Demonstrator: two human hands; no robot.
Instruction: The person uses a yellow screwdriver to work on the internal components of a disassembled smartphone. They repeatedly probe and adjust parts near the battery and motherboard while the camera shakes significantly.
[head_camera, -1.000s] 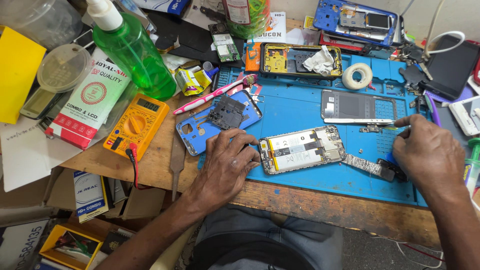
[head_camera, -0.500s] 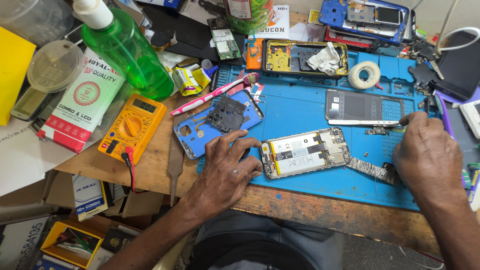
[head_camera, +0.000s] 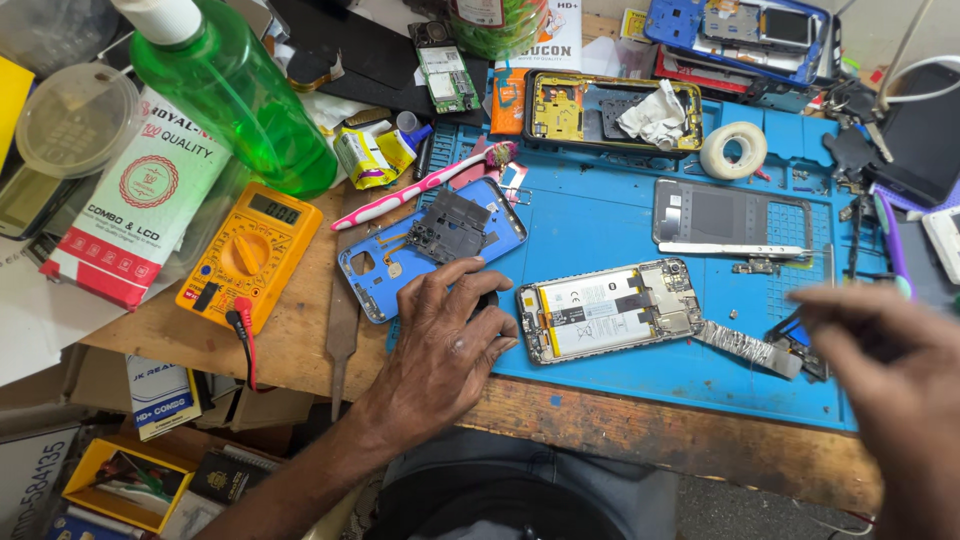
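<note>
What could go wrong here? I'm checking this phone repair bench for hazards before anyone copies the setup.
The opened phone lies with its battery exposed beside the left hand; a slip could press or puncture it. The right hand is blurred above small loose parts on the blue mat, and might scatter them. The green liquid bottle stands near the yellow multimeter; a spill could wet it.

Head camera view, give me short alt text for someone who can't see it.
A person's left hand rests palm-down on a blue work mat beside an opened phone, while the blurred right hand hovers at the mat's right edge. A yellow multimeter and green bottle sit left.
</note>
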